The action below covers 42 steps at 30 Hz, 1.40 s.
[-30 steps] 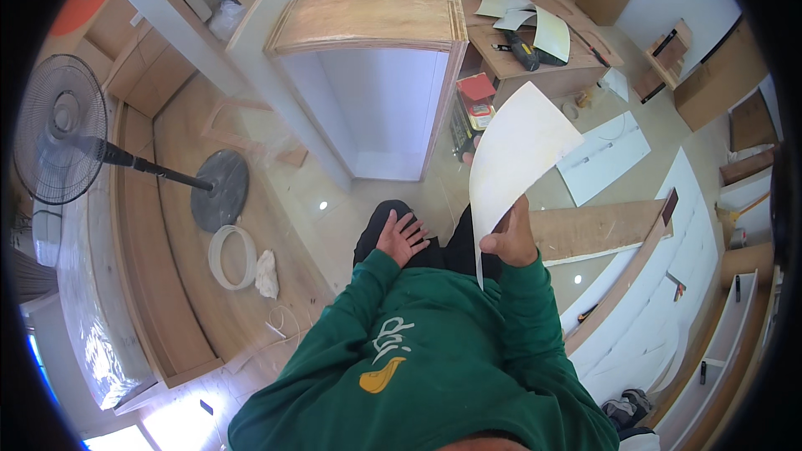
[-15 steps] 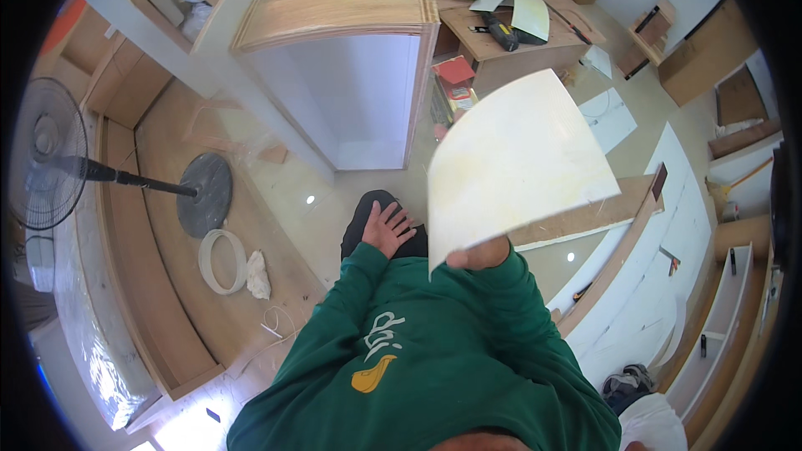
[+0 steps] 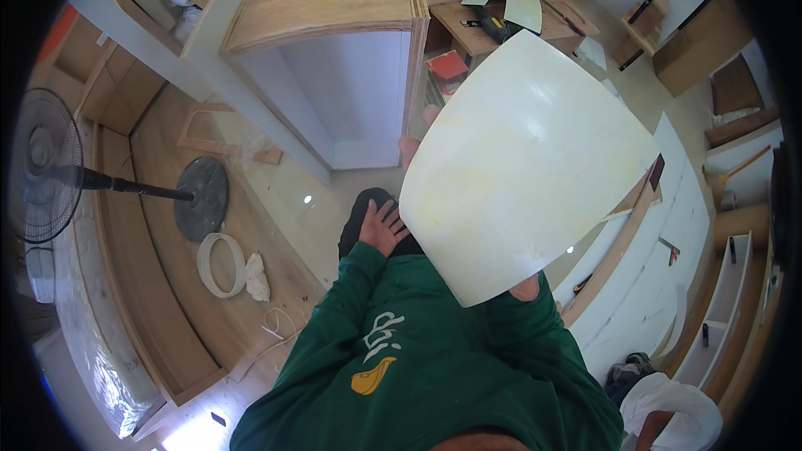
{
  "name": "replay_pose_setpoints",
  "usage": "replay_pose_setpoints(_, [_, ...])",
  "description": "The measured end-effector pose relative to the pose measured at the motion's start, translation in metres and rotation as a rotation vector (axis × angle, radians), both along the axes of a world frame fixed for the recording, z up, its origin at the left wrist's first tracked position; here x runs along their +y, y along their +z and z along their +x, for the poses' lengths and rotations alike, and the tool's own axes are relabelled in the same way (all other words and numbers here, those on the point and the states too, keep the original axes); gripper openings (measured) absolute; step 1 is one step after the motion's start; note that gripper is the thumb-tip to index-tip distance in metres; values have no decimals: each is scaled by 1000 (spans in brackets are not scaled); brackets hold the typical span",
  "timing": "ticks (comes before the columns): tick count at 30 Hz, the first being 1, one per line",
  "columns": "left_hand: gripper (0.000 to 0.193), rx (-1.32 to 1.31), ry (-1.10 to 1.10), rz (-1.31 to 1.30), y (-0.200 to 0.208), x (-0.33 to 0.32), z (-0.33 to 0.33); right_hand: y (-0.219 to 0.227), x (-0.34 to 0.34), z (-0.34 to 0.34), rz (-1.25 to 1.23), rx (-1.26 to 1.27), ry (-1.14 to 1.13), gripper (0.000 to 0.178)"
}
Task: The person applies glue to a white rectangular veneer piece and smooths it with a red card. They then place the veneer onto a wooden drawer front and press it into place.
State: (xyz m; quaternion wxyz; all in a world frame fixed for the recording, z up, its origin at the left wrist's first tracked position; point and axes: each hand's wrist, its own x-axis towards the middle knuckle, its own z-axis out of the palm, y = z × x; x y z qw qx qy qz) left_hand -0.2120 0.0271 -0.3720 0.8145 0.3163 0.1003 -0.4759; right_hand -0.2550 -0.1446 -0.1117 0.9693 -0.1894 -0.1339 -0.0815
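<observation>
A small red box (image 3: 449, 65) sits beside the workbench (image 3: 468, 29); no labels, signs or screens.

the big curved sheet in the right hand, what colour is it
The sheet is pale cream with faint yellowish patches, shown best in the head view.

Laminate sheet (image 3: 526, 167) before plywood cabinet (image 3: 334, 58)

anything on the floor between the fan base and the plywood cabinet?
Head view: between the round fan base and the plywood cabinet lie a flat wooden frame and bare pale floor.
</observation>
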Motion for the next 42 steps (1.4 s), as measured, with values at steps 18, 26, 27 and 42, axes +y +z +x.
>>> replay_pose_setpoints(18, [94, 122, -42, 9, -6, 4, 3, 21, -9, 2, -207, -31, -144, 80])
replay_pose_setpoints(26, [96, 119, -42, 29, -5, 2, 4, 21, -9, -7, -239, -52, -193, 92])
replay_pose_setpoints(27, [96, 124, -44, 32, -6, 1, 3, 22, -10, -10, -243, -56, -205, 93])
replay_pose_setpoints(42, [94, 87, -39, -13, -12, -2, 6, 35, -9, -4, -393, -261, -452, 115])
